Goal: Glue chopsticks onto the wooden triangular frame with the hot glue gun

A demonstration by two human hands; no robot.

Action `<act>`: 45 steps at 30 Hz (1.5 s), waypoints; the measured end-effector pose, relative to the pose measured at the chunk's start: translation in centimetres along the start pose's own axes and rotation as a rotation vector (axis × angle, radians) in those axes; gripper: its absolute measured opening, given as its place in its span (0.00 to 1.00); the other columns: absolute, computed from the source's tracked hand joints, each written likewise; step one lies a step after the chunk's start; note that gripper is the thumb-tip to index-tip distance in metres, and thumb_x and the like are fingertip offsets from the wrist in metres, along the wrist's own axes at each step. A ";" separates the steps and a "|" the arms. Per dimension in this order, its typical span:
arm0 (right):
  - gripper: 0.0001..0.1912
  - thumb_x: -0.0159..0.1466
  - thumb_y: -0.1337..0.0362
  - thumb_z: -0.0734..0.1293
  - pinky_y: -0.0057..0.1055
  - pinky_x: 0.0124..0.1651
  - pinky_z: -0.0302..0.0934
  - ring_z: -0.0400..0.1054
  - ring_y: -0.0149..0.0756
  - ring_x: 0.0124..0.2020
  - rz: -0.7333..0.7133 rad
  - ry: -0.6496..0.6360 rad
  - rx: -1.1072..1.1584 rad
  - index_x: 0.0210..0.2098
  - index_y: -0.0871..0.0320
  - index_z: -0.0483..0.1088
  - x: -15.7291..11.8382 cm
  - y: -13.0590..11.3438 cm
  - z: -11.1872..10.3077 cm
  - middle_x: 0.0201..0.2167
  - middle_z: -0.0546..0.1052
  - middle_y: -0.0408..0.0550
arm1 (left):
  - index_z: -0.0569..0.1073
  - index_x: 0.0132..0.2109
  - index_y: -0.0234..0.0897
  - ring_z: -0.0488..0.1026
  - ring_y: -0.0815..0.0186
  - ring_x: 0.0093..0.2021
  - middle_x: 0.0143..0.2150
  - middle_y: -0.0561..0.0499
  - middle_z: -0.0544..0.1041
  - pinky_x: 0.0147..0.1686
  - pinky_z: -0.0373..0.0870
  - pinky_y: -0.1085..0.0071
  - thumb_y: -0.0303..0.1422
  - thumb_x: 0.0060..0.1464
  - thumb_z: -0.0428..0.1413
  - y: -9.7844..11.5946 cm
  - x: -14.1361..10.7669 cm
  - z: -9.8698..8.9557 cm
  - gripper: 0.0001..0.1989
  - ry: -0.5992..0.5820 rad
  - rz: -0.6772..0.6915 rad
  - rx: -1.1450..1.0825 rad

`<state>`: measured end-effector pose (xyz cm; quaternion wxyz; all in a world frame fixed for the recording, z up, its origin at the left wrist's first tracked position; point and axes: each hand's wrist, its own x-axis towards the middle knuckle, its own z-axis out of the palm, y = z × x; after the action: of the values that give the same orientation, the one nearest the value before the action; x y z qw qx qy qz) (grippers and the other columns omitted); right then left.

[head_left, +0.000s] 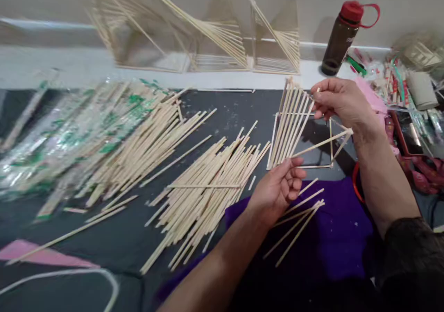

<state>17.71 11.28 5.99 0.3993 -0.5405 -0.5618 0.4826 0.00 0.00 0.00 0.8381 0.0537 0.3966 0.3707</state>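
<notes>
A small frame of thin wooden sticks (pixel 289 124) stands on the dark table, with a fanned row of sticks on its left side. My right hand (pixel 342 101) pinches the upper end of the fan's rightmost wooden stick (pixel 305 122) between thumb and fingertips. At that stick's lower end, my left hand (pixel 277 189) has thumb and fingers closed on it, by the frame's lower bar. Another stick (pixel 322 144) slants from there up to the frame's right corner. Several loose sticks (pixel 300 226) lie on purple cloth (pixel 340 238) below my left hand.
A large pile of loose sticks (pixel 204 201) lies left of my hands, with plastic-wrapped bundles (pixel 79 136) beyond. Twisted stick structures (pixel 222 36) line the back ledge beside a dark bottle (pixel 340 39) with a red lid. Clutter and dark red scissors (pixel 421 171) crowd the right.
</notes>
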 end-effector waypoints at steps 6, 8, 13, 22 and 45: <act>0.08 0.59 0.67 0.66 0.20 0.21 0.57 0.68 0.24 0.21 -0.012 0.045 -0.039 0.37 0.60 0.75 0.0 0.4 -0.4 0.25 0.76 0.43 | 0.74 0.38 0.30 0.62 0.77 0.15 0.22 0.53 0.71 0.12 0.54 0.82 0.32 0.66 0.47 0.0 0.2 -0.3 0.13 0.006 0.034 0.015; 0.09 0.58 0.68 0.66 0.21 0.21 0.56 0.66 0.24 0.20 -0.017 0.087 -0.104 0.38 0.60 0.76 0.1 0.7 -0.6 0.25 0.75 0.43 | 0.73 0.38 0.30 0.62 0.77 0.15 0.21 0.54 0.71 0.12 0.53 0.82 0.33 0.65 0.48 0.0 0.2 -0.4 0.12 0.007 0.029 0.025; 0.12 0.57 0.70 0.63 0.25 0.27 0.61 0.64 0.23 0.19 -0.112 0.144 -0.359 0.36 0.61 0.79 0.5 1.5 -0.8 0.31 0.77 0.45 | 0.73 0.38 0.31 0.62 0.77 0.16 0.21 0.54 0.71 0.12 0.54 0.82 0.34 0.63 0.53 0.0 0.2 -0.6 0.10 0.012 0.019 0.046; 0.15 0.59 0.69 0.62 0.26 0.30 0.62 0.64 0.24 0.19 -0.082 0.067 -0.360 0.42 0.61 0.78 0.7 2.0 -0.3 0.28 0.76 0.43 | 0.73 0.37 0.30 0.62 0.77 0.14 0.21 0.54 0.71 0.10 0.54 0.83 0.31 0.67 0.45 0.2 -0.3 0.1 0.15 0.087 0.020 0.055; 0.13 0.60 0.70 0.64 0.21 0.18 0.48 0.57 0.21 0.14 0.034 0.069 -0.112 0.40 0.67 0.77 1.0 2.3 -0.3 0.17 0.67 0.38 | 0.73 0.38 0.29 0.63 0.77 0.15 0.21 0.53 0.72 0.11 0.54 0.83 0.31 0.68 0.44 0.0 -0.4 -0.2 0.16 0.038 0.023 0.046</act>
<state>18.40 12.21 3.78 0.3792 -0.5877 -0.5647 0.4380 -0.28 -0.24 0.12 0.8247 0.0704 0.4201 0.3720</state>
